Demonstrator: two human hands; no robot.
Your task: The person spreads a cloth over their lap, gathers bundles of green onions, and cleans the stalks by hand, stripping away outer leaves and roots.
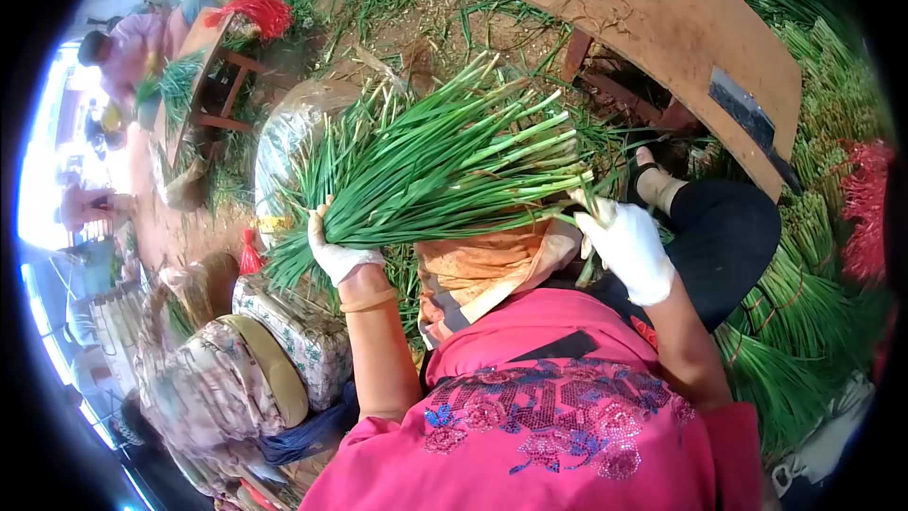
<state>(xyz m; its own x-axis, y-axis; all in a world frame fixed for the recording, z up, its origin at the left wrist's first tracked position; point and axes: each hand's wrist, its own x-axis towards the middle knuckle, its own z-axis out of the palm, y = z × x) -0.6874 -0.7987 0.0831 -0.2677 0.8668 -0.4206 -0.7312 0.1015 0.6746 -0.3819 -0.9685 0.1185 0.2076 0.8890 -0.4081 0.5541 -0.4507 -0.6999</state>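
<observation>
A large bunch of chives (445, 166) with long green leaves and pale cut ends lies across my lap. My left hand (336, 246), in a white glove, is wrapped round the leafy end at the left. At the pale stem ends on the right, my right hand (629, 246), also gloved in white, is closed on a few chive stems (582, 218) that stick out by its fingers. The fingertips of that hand are partly hidden. Under the bunch an orange cloth (497, 270) covers my lap.
A wooden board on legs (653, 19) stands ahead right, a dark flat blade (747, 109) on it. Tied green bundles (785, 322) and red ties (865, 218) lie at right. A clear plastic bag (284, 147) is beyond my left hand. Another person (142, 47) sits far left.
</observation>
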